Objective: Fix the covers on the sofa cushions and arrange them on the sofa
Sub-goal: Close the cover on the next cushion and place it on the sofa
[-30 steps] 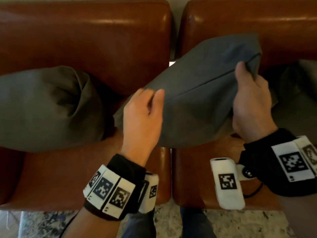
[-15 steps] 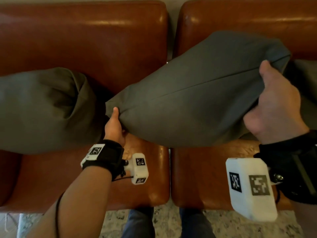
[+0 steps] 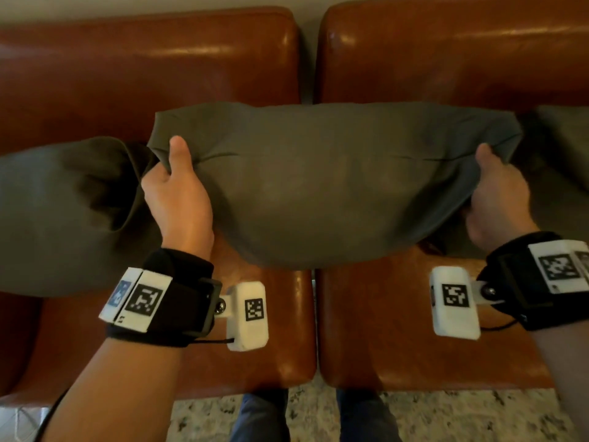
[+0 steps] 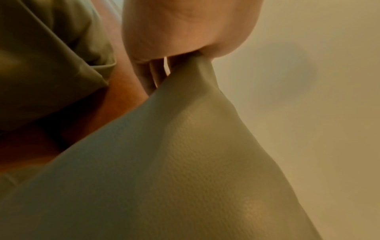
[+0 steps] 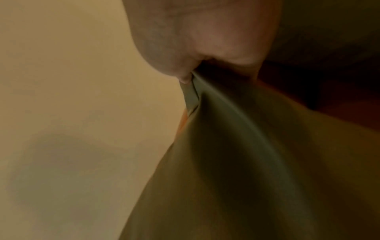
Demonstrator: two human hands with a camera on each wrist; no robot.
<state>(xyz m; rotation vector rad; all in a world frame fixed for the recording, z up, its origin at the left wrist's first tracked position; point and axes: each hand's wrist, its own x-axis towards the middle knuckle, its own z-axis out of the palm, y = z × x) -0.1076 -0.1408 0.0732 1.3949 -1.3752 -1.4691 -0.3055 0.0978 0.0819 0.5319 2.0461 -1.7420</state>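
Observation:
A grey-green covered cushion hangs level in front of me, above the gap between two brown leather seats. My left hand grips its left corner, thumb on top and fingers underneath. My right hand grips the right corner the same way. In the left wrist view the cushion fabric is bunched where the left hand pinches it. In the right wrist view the right hand pinches a gathered fold of the cushion.
A second grey-green cushion lies on the left seat, close to my left hand. Part of a third cushion shows at the right edge. The brown leather sofa backrests stand behind. A speckled floor and my legs are below.
The cushion has swung from a slant, right end high, to level. My left hand moved from its lower left tip up to grip the left corner; my right hand came lower.

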